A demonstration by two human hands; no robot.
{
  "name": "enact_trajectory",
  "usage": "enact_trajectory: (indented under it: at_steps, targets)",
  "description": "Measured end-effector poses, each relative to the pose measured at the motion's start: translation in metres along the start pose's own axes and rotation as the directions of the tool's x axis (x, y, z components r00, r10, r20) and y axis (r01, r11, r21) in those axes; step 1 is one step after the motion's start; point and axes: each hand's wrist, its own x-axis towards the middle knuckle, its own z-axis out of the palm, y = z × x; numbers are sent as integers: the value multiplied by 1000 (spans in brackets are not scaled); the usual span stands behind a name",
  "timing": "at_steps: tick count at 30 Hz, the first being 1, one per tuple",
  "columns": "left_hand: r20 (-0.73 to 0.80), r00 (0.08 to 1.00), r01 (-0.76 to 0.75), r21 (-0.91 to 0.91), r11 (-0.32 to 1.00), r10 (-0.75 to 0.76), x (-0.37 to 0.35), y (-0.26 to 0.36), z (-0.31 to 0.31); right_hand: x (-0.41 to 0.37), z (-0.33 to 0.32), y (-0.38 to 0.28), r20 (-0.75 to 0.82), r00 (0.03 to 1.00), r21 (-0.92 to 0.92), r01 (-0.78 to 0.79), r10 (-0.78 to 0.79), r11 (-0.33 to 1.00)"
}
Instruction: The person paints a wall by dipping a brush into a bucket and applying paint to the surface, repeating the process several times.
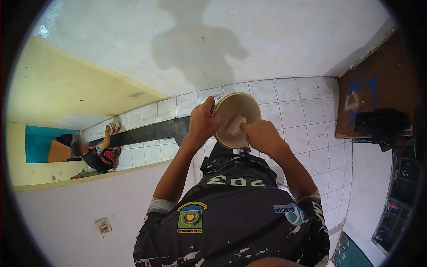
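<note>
A white bucket (242,101) is held up in front of my chest, its open mouth tilted toward me. Fingers curled over its left rim, my left hand (203,119) grips it. My right hand (263,137) reaches over the right side of the rim with its fingers closed. By those fingertips, inside the bucket, is a pale, flat, angular piece (235,125); I cannot tell whether it is a scraper blade or a lump of the pale material. The bucket's inside looks smeared with an off-white coating.
A dark plank-like strip (149,131) runs along the white tiled floor (307,127). To the left, another person (95,153) crouches, a hand at a small container (114,127). A brown board (373,84) with blue marks and a black cloth (382,124) stands right.
</note>
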Motion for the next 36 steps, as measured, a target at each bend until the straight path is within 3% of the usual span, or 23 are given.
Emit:
enact_trajectory:
  at_steps: [2, 4, 8, 11, 17, 19, 20, 21, 22, 23, 24, 27, 28, 30, 35, 36]
  targets:
    - [-4, 1000, 5, -4, 1000, -5, 2, 1, 1, 14, 20, 3, -41, 998, -16, 40, -41, 999]
    - [25, 999, 36, 10, 999, -36, 2, -1, 1, 28, 34, 5, 37, 998, -121, 59, -55, 991]
    - [-55, 998, -32, -32, 999, 31, 2, -7, 5, 44, 42, 0, 31, 998, -142, 59, -55, 988]
    - [-42, 999, -33, -45, 998, 31, 4, -10, 7, 49, 40, 1, 110, 993, -159, 59, -41, 986]
    - [16, 1000, 18, -23, 1000, -17, 10, -16, 4, 31, 12, 23, 16, 998, -19, 64, -63, 998]
    - [-11, 998, 56, -35, 998, -57, 10, -17, 2, 13, -8, 36, -181, 981, 243, 109, -65, 964]
    - [-17, 998, 52, -43, 998, -52, 10, -17, 1, 7, -29, 35, -182, 981, 233, 108, -65, 967]
    - [-35, 996, 83, -72, 994, -85, 12, -18, -1, 2, -55, 31, 8, 995, 485, -87, 95, 870]
    - [-52, 992, 113, -101, 988, -119, 14, -21, -5, 1, -71, 30, 229, 953, 661, -301, 197, 688]
    - [-62, 991, 108, -109, 988, -115, 15, -25, -8, 2, -68, 38, 226, 959, 761, -283, 170, 584]
    - [-72, 986, 140, -108, 984, -148, 19, -34, -12, 6, -64, 43, 221, 960, 754, -280, 172, 595]
    - [-122, 980, 144, -114, 983, -157, 28, -56, -24, 19, -47, 54, 231, 958, 917, -273, 172, 292]
    - [-147, 979, 122, -111, 986, -138, 32, -64, -29, 25, -43, 52, 223, 959, 913, -268, 173, 306]
    - [-144, 973, 158, -146, 977, -179, 42, -79, -38, 36, -36, 45, 238, 953, 961, -259, 187, 94]
    - [-145, 958, 222, -177, 959, -248, 78, -126, -54, 78, -17, 22, 263, 940, 962, -238, 219, -130]
    - [-154, 961, 199, -186, 962, -229, 85, -140, -60, 93, -12, 14, 235, 931, 971, -210, 280, -119]
